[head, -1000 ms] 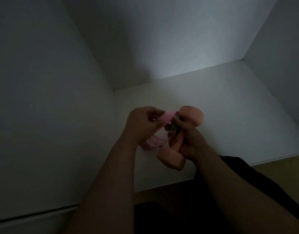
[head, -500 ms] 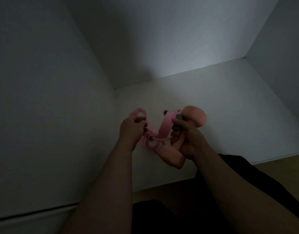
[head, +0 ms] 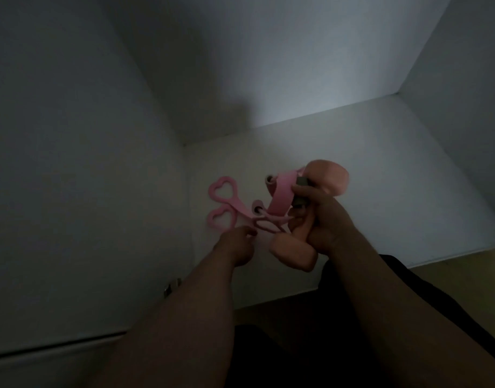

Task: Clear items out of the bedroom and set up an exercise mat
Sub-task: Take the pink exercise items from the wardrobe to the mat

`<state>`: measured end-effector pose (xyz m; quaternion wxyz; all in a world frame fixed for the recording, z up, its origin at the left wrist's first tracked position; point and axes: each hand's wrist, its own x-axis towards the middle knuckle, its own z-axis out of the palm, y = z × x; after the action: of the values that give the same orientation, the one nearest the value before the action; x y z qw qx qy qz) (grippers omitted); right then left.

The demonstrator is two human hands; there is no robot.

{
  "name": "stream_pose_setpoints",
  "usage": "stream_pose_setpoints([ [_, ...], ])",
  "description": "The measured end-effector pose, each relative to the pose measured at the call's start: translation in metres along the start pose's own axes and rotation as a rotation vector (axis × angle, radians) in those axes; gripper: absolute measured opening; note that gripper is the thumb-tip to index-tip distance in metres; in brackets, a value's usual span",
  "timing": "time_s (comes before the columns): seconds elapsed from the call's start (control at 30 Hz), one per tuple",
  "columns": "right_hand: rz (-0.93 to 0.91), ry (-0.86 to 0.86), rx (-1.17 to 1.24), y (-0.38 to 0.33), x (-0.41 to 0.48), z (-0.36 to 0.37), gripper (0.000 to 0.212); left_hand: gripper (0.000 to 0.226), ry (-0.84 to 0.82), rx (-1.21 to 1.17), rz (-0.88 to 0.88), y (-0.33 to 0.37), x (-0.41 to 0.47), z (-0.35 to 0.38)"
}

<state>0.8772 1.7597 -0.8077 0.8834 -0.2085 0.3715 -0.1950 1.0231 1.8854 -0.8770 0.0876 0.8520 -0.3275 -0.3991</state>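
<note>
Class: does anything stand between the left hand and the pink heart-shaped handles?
Nothing visible does. The left hand is just on the near side of the heart-shaped handles, with open space between. The dumbbell and strap are off to the right, gripped by the right hand.

Gripped dumbbell (head: 328,179) looks matt, smooth; 2 heart handles (head: 236,204) left of the grip, smooth plastic; shelf (head: 380,163) beneath, matt.

A pair of handles (head: 222,203) lies on the shelf (head: 380,169), close to its left wall (head: 72,163). Just right of them, the right hand (head: 327,219) holds a dumbbell (head: 328,177) and strap (head: 281,194) above the shelf. The left hand (head: 236,247) sits in front of the handles, fingertips at the cords (head: 268,224) between.
</note>
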Motion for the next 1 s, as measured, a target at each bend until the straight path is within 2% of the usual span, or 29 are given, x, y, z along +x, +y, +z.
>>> stream_pose_setpoints([
  [0.1,-0.024,0.004,0.018,-0.005,-0.002,-0.005,0.010,0.072,-0.151,0.229,-0.018,-0.009,0.019,0.013],
  [0.2,-0.035,0.017,0.048,-0.008,-0.004,-0.010,0.011,0.063,-0.224,0.367,-0.029,-0.003,0.024,0.016],
  [0.27,-0.048,0.024,0.075,-0.012,-0.004,-0.012,0.015,0.053,-0.175,0.403,-0.028,0.004,0.023,0.011],
  [0.33,-0.056,0.021,0.094,-0.015,-0.004,-0.012,0.023,0.039,-0.011,0.324,-0.021,0.008,0.022,-0.002],
  [0.37,-0.058,0.023,0.100,-0.016,-0.004,-0.012,0.025,0.033,0.122,0.253,-0.015,0.009,0.022,-0.010],
  [0.47,-0.060,0.051,0.095,-0.018,-0.005,-0.013,0.017,0.026,0.456,-0.015,-0.006,0.016,0.012,-0.041],
  [0.53,-0.057,0.054,0.086,-0.018,-0.007,-0.013,0.016,0.021,0.597,-0.302,-0.033,0.023,0.006,-0.056],
  [0.6,-0.058,0.045,0.069,-0.018,-0.008,-0.015,0.018,0.016,0.674,-0.502,0.035,0.035,0.001,-0.069],
  [0.67,-0.051,0.039,0.029,-0.018,-0.009,-0.015,0.017,0.012,0.647,-0.664,0.131,0.045,-0.006,-0.081],
  [0.73,-0.040,0.042,-0.017,-0.020,-0.009,-0.016,0.013,0.023,0.571,-0.770,0.229,0.058,-0.014,-0.092],
  [0.83,-0.027,0.052,-0.061,-0.019,-0.005,-0.016,0.012,0.040,0.410,-0.745,0.363,0.077,-0.029,-0.101],
  [0.9,-0.019,0.044,-0.074,-0.017,-0.003,-0.013,0.012,0.053,0.291,-0.746,0.335,0.083,-0.031,-0.098],
  [1.0,-0.005,0.040,-0.078,-0.013,0.003,-0.011,0.010,0.048,0.185,-0.734,0.225,0.086,-0.023,-0.085],
])
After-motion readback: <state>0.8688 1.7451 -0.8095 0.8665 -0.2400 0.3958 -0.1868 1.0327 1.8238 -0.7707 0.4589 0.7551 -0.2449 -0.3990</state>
